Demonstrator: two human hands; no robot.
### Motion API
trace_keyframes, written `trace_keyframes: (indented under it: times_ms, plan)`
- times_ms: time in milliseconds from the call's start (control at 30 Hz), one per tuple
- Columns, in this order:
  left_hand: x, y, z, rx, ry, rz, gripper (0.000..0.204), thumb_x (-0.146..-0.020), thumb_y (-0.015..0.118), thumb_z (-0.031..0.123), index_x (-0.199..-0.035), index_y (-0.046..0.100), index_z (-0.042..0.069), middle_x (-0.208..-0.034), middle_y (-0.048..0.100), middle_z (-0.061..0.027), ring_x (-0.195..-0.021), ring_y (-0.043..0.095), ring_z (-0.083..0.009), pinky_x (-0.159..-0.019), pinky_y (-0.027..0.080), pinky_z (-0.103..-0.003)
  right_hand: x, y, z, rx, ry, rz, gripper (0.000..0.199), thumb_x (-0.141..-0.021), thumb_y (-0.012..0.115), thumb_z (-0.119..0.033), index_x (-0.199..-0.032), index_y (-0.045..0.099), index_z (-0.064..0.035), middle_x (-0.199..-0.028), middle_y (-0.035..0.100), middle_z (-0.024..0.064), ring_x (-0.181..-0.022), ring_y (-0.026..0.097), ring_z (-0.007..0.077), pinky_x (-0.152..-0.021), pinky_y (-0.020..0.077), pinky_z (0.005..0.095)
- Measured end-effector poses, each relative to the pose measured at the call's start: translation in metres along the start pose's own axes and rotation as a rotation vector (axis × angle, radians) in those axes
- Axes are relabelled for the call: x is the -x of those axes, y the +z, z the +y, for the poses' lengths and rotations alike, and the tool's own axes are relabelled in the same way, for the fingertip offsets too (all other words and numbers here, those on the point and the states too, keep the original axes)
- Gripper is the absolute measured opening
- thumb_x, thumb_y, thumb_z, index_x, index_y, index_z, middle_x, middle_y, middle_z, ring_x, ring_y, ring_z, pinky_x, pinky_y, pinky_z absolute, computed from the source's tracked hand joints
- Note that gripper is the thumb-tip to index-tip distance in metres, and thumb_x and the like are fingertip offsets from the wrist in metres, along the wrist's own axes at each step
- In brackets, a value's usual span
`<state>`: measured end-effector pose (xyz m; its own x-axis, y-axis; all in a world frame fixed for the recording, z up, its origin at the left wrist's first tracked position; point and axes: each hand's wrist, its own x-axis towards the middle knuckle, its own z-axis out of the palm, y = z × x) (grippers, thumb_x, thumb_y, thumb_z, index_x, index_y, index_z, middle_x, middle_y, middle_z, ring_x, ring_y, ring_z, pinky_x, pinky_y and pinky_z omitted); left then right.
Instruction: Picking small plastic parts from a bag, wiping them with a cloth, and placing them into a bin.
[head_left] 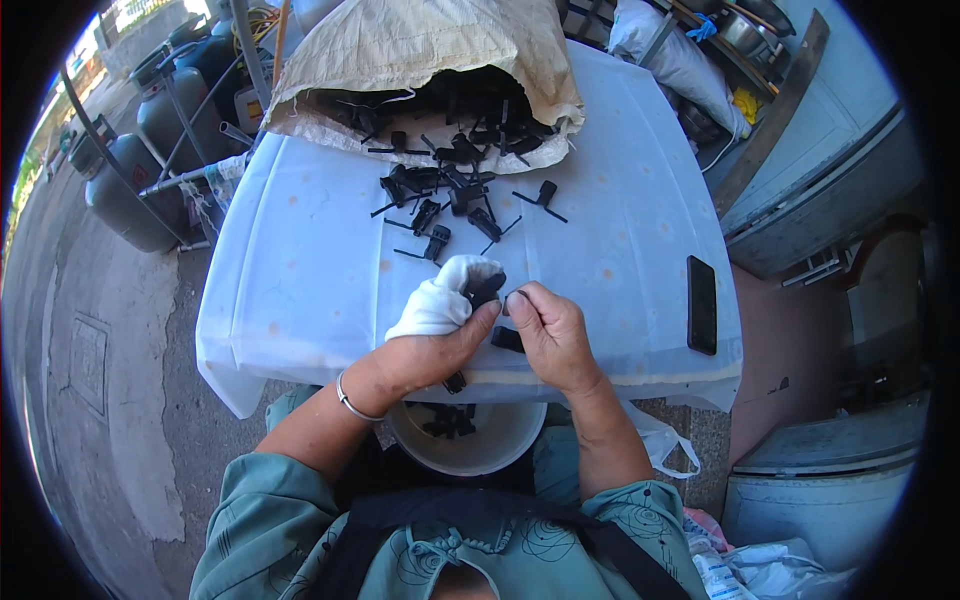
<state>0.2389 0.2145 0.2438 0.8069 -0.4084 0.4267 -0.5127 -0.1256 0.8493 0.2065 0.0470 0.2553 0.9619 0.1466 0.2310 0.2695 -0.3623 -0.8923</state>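
The left hand (440, 338), its fingers covered by a white fabric glove (432, 308), grips a black plastic part (487, 289). The right hand (552, 335), positioned just beside it, pinches a small dark piece (514, 300) between thumb and index finger. Both parts are above the near side of the white-covered tabletop (620, 270). A black rectangular block (507, 340) lies between the wrists. Below the near edge, a pale round basin (495, 445) contains black pieces (450, 421). Beyond the hands, black plastic parts with thin rods (437, 240) lie loosely scattered before an open beige woven sack (440, 45). A black smartphone (702, 305) lies at right.
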Motion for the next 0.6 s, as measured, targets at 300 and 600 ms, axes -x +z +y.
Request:
trace_keyframes:
  times_ms: [300, 600]
  plan:
    - [-0.006, -0.015, 0.003, 0.543, -0.407, -0.048, 0.042, -0.093, 0.049, 0.009, -0.133, 0.037, 0.005, -0.088, 0.05, -0.0005, -0.07, 0.044, -0.0056, -0.06, 0.04, -0.019, -0.001, -0.007, 0.007, 0.063, -0.064, -0.049, 0.012, -0.08, 0.069, -0.006, -0.089, 0.065, 0.001, -0.071, 0.057, 0.0025, -0.06, 0.048, 0.0068, -0.055, 0.0411, 0.0222]
    - [-0.002, -0.019, 0.006, 0.422, -0.362, -0.309, 0.038, -0.088, 0.048, 0.009, -0.125, 0.044, 0.003, -0.089, 0.052, -0.0009, -0.076, 0.045, -0.0067, -0.067, 0.042, -0.022, 0.003, 0.007, 0.002, -0.152, 0.056, -0.029, 0.011, -0.082, 0.069, -0.007, -0.078, 0.059, -0.0029, -0.062, 0.044, -0.0066, -0.056, 0.035, 0.001, -0.05, 0.0311, 0.0179]
